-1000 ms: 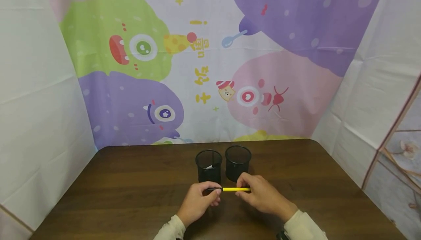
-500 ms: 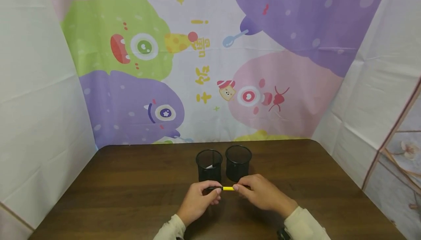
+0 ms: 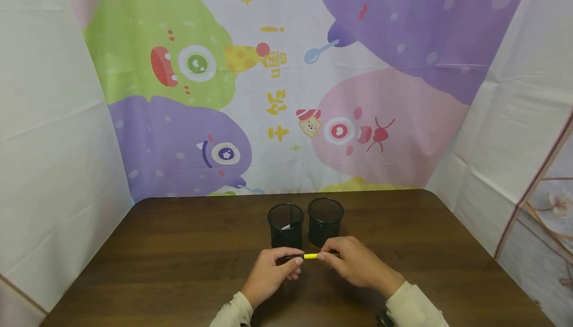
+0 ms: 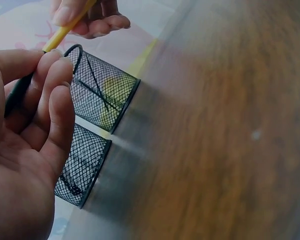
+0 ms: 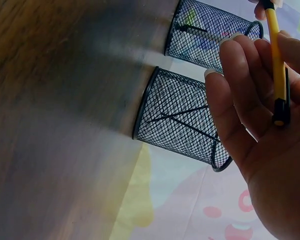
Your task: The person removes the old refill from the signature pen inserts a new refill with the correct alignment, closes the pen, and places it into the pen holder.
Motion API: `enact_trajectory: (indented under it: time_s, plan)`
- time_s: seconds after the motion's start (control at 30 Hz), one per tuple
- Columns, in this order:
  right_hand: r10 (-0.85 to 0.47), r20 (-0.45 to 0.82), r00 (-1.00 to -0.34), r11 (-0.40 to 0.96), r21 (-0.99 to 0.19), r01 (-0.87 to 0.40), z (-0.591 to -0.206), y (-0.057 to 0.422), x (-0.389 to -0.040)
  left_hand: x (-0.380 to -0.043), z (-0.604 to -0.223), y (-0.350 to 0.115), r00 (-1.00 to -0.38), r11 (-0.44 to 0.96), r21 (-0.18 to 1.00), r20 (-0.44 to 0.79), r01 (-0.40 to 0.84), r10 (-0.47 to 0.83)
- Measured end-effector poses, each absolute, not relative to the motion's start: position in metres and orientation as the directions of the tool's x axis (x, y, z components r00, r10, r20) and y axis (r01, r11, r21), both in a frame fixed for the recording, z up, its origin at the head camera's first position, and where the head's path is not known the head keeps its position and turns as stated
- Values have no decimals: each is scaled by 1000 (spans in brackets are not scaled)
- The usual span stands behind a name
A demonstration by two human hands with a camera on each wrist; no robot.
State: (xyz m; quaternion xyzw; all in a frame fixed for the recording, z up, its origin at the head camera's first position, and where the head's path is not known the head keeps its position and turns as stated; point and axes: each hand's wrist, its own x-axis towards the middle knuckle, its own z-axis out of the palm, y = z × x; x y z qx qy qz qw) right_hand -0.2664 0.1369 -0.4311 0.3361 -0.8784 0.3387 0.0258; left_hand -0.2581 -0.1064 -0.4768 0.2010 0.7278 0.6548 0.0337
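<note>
Both hands hold a yellow pen with black ends [image 3: 311, 256] level above the table, in front of two black mesh pen holders. The left hand [image 3: 270, 272] pinches its black end between thumb and fingers. On the yellow barrel, the right hand [image 3: 360, 267] has its thumb and index finger, and its other fingers are loosely bent in the right wrist view. That view also shows the pen's clip end [image 5: 281, 110] pointing toward the right palm. Just behind the hands stand the left pen holder [image 3: 286, 240] and the right pen holder [image 3: 323, 232].
Inside the left holder is a thin dark item with a white part [image 3: 286, 227]. Thin crossing dark lines show through the right holder's mesh [image 5: 177, 117]. The dark wooden table [image 3: 188, 247] meets a cartoon-printed curtain [image 3: 277, 167] at the back, with pale cloth on both sides.
Since a second ago, the right thumb and fingers have shifted left along the pen, so less yellow shows between the hands. The left hand keeps its grip; the holders stay put.
</note>
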Motion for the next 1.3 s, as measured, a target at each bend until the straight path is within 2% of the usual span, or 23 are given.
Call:
enact_trajectory:
  time_s: [0.37,1.0,1.3]
  plan:
    - [-545,318,-776,572,-536,-621,-433,135,-266,-259,-478,-106,-925,76,968,202,238,321]
    - [-546,262,-796,572,-577,-583,-433,136,-269,-259,-477,-106,-914,109,952,237,286,329]
    - [-604,238,-760,493,-639,-591,-434,138,-270,-260,-478,-106,-910,90,947,264,307,321]
